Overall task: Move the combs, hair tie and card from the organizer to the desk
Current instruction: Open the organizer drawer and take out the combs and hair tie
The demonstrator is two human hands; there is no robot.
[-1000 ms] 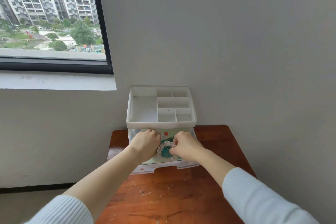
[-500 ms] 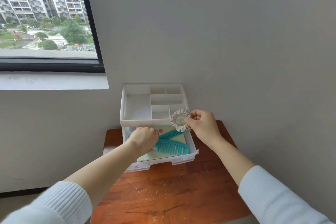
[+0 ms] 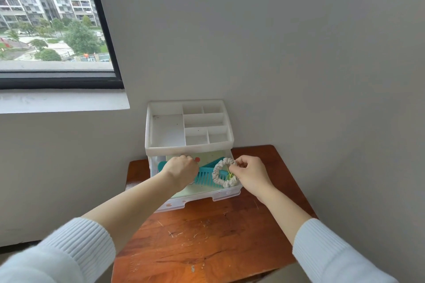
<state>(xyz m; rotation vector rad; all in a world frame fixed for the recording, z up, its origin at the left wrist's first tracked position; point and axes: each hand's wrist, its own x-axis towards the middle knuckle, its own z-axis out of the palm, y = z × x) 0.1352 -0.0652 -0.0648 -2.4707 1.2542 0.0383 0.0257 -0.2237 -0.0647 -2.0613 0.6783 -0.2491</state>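
Observation:
A white plastic organizer (image 3: 188,145) stands at the back of a small wooden desk (image 3: 207,236), its lower drawer (image 3: 220,195) pulled out. In the drawer a pale green card (image 3: 195,189) lies flat with teal combs (image 3: 204,176) on it. My left hand (image 3: 180,170) is closed over the handle end of one comb inside the drawer. My right hand (image 3: 249,173) pinches a beige fabric hair tie (image 3: 222,173) and holds it just above the drawer's right side.
The organizer's top tray has several open compartments. A grey wall runs right behind and to the right of the desk. A window (image 3: 53,20) with a sill is at the upper left. The scratched desk surface extends in front of the drawer.
My right hand lifted the hair tie out of the drawer, up by the top tray, then brought it back down over the drawer's right side. The left hand stayed on the comb.

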